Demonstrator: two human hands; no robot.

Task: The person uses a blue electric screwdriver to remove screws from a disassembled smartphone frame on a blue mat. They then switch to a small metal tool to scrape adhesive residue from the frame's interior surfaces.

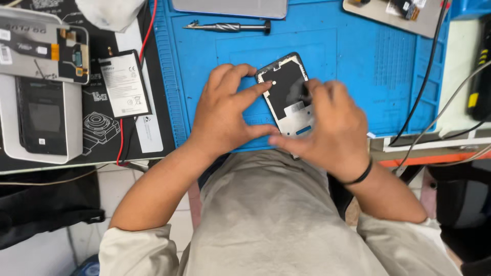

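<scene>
Both hands pinch the phone (pixel 288 97) between them, left hand (pixel 225 112) and right hand (pixel 327 128) closed on its sides. Long axis runs near-to-far, top tipped a bit left on the mat (pixel 348 61).

A blue work mat (pixel 348 61) covers the middle of the surface, with a black mat (pixel 97 128) just left of it, pale bare surface (pixel 460 66) to its right, and white floor tiles (pixel 102 189) below its left corner, all evenly lit.

A phone frame (pixel 289 97) lies flat on the near part of a blue mat (pixel 348 56), tilted slightly, its open back up: black inside with a silver lower plate and a small blue tab.
</scene>
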